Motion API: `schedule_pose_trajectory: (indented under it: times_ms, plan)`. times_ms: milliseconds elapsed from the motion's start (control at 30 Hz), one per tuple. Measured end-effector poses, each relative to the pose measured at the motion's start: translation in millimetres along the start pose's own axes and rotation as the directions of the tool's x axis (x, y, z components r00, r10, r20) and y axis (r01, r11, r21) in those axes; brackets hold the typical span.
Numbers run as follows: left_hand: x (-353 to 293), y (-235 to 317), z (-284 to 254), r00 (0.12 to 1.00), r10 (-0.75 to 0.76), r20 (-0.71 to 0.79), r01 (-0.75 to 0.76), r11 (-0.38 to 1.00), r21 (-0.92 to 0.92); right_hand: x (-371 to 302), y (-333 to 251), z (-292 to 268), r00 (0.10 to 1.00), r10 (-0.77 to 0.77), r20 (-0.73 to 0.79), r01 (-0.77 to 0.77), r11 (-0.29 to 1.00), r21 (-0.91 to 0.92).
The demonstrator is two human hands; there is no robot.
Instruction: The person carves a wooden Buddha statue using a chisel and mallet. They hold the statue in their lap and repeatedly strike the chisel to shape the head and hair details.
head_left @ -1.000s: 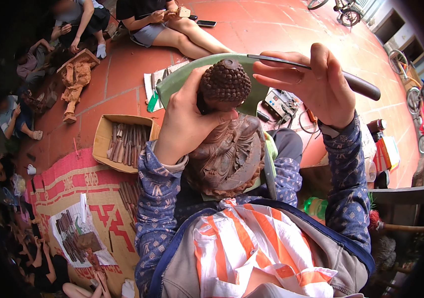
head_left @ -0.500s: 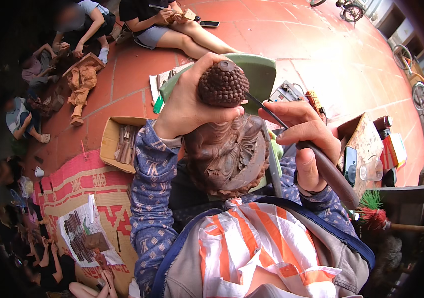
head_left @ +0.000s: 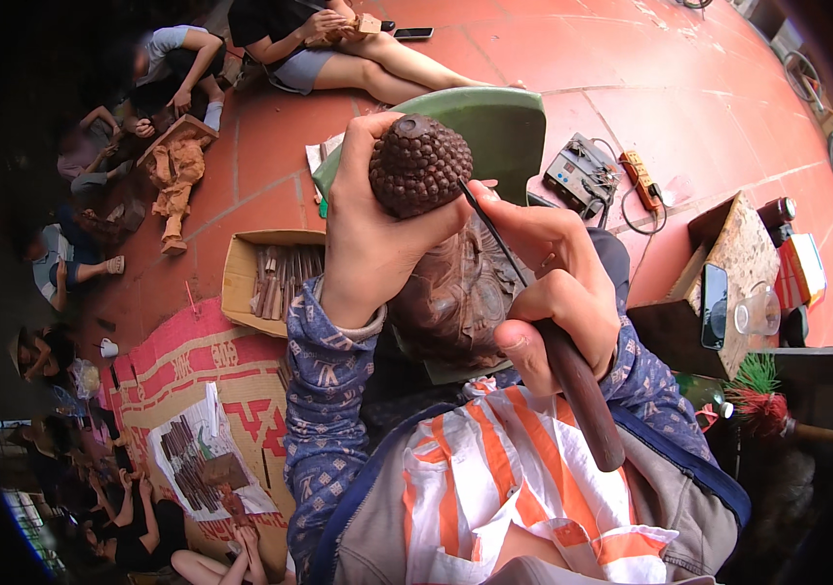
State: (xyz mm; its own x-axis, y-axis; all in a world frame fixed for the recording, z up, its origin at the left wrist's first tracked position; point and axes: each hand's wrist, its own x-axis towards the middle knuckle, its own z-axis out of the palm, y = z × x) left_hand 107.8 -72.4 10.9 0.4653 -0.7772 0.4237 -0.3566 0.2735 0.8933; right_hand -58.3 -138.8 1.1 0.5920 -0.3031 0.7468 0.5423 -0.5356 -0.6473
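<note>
A dark brown carved wooden statue stands upright in front of my body, its head (head_left: 420, 164) covered in small round knobs and its robed torso (head_left: 450, 302) below. My left hand (head_left: 366, 234) is wrapped round the head from the left, thumb across its near side. In my right hand (head_left: 567, 278) is a carving chisel (head_left: 577, 390) with a dark wooden handle, its thin metal shaft gripped by the fingers. The chisel tip meets the right side of the knobbed head. Part of the statue's torso is hidden by my hands.
Behind the statue curves a green plastic-looking piece (head_left: 509, 132). To the left are a cardboard box (head_left: 238, 278) of chisels and more tools on paper (head_left: 231, 492). At right lie an electrical device (head_left: 577, 171), a power strip (head_left: 642, 180) and a phone (head_left: 715, 307). Other people sit nearby.
My right hand has moved left and closer to the statue's head, and the chisel handle now points more steeply down toward my body. The left hand keeps its hold. The whole view has shifted slightly.
</note>
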Motion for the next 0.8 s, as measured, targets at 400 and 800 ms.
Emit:
schedule_pose_trajectory:
  times_ms: [400, 800]
  plan:
    - [-2.7, -3.2, -6.6, 0.999, -0.048, -0.021, 0.049, 0.996, 0.070, 6.7, -6.4, 6.2, 0.999, 0.023, 0.026, -0.021, 0.997, -0.071]
    - [-4.0, -0.4, -6.3, 0.998, -0.043, -0.034, 0.045, 0.998, 0.047, 26.1, -10.7, -23.6, 0.960, -0.026, 0.280, 0.123, 0.934, -0.335]
